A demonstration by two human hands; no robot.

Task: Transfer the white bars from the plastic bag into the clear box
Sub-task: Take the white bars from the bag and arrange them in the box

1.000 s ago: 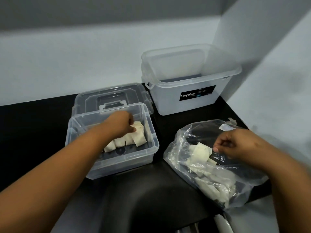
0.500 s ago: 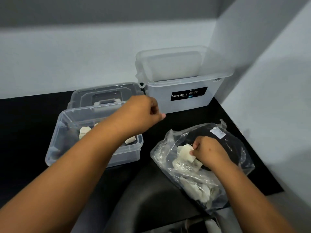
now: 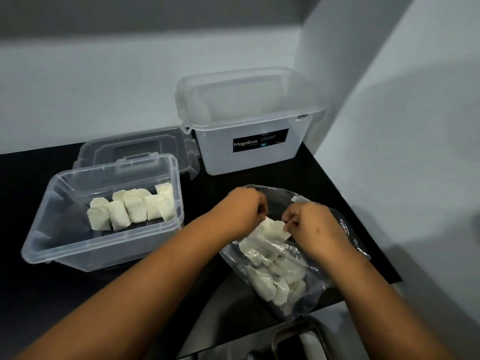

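A clear box (image 3: 41, 245) stands at the left on the black table, with several white bars (image 3: 132, 209) upright in a row inside. At the right lies a crumpled plastic bag (image 3: 324, 279) with several more white bars (image 3: 270, 276) in it. Above the bag's mouth, my left hand (image 3: 241, 211) and my right hand (image 3: 309, 224) both pinch one white bar (image 3: 272, 227), one hand at each end.
A larger translucent tub (image 3: 249, 157) with a black Megabox label stands at the back against the wall. A clear lid (image 3: 135, 146) lies flat behind the clear box. The wall corner closes in on the right. A dark rounded object sits at the bottom edge.
My left hand has left the clear box and crossed right to the bag. It now grips the bar that my right hand lifted from the bag.
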